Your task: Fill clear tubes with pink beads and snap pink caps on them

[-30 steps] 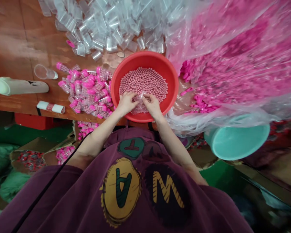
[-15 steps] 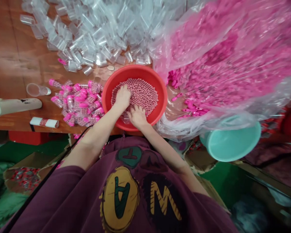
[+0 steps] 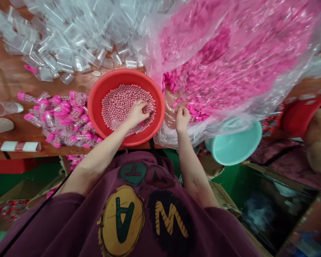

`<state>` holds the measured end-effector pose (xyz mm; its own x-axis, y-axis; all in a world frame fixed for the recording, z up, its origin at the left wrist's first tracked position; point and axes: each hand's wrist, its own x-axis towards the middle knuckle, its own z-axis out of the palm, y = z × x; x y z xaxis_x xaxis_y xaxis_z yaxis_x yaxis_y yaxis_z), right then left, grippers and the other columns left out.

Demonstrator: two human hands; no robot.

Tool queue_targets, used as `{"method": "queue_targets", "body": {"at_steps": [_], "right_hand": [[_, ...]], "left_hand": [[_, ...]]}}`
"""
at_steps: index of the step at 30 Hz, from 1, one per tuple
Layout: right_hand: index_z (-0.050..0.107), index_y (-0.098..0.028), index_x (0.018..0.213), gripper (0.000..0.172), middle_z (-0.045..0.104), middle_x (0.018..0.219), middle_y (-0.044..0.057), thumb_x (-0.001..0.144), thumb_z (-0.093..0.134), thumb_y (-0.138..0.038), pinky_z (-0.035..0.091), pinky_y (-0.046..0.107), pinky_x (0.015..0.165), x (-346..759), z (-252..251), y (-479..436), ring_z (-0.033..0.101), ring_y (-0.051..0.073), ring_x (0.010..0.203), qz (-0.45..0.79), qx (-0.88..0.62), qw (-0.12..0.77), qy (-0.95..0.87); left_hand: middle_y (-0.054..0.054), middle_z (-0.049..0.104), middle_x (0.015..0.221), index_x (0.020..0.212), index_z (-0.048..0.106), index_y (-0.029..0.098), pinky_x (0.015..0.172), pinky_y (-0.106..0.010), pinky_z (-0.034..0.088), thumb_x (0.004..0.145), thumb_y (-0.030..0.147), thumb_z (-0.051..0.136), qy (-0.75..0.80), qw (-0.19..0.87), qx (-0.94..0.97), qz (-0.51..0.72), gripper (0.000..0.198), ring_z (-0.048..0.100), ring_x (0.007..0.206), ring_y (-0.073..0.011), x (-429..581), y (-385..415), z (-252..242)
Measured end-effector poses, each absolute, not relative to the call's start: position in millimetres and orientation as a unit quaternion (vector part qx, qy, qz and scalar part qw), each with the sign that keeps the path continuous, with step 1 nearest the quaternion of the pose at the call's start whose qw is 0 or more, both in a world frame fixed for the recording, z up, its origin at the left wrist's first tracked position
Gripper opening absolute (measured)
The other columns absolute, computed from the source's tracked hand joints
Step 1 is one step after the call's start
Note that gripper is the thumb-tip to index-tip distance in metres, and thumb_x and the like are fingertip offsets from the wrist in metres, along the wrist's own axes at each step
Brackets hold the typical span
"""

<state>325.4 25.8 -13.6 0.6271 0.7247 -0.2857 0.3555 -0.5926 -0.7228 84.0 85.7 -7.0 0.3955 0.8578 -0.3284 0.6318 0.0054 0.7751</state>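
Observation:
A red bowl (image 3: 96,123) holds a bed of small pink beads (image 3: 120,98). My left hand (image 3: 138,113) is inside it at the right side, fingers curled around what looks like a clear plastic cup (image 3: 149,108) with beads, partly hidden by the fingers. A few more clear cups (image 3: 115,124) lie in the bowl near its front. Outside the rim on the right, my right hand (image 3: 182,117) has its fingertips pinched together beside loose pink plastic caps (image 3: 196,113); whatever is between them is hidden.
Bead-filled cups with pink caps (image 3: 61,116) are heaped left of the bowl. Empty clear cups (image 3: 77,39) cover the back. A plastic bag (image 3: 238,67) of pink pieces spreads rightward. A turquoise bucket (image 3: 237,146) stands at the front right; another person's hand (image 3: 319,125) touches a red container (image 3: 296,116).
My right hand has left the bowl and moved right to the pink caps. My left hand has shifted to the bowl's right side. The view has turned right, bringing another person's hand in.

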Motion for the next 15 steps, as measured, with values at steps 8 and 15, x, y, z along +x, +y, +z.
{"method": "queue_targets", "body": {"at_steps": [8, 15], "right_hand": [[0.064, -0.013, 0.106, 0.016, 0.075, 0.114, 0.018, 0.099, 0.059, -0.027, 0.052, 0.046, 0.111, 340.5, -58.2, 88.2, 0.071, 0.029, 0.112, 0.226, -0.915, 0.21, -0.26], [0.054, -0.024, 0.096, 0.017, 0.067, 0.076, 0.0, 0.095, 0.063, -0.038, 0.059, 0.038, 0.078, 321.8, -37.8, 66.1, 0.068, 0.022, 0.075, 0.309, -0.858, 0.296, -0.286]], "left_hand": [[-0.011, 0.079, 0.123, 0.125, 0.077, 0.013, 0.11, -0.04, 0.055, 0.084, 0.039, 0.079, 0.488, 0.708, 0.422, 0.287, 0.049, 0.072, 0.116, -0.0231, 44.4, 65.0, 37.0], [-0.014, 0.078, 0.11, 0.138, 0.067, 0.012, 0.087, -0.038, 0.062, 0.091, 0.027, 0.059, 0.459, 0.788, 0.285, 0.295, 0.05, 0.077, 0.102, -0.0229, 34.1, 53.6, 75.0]]}}
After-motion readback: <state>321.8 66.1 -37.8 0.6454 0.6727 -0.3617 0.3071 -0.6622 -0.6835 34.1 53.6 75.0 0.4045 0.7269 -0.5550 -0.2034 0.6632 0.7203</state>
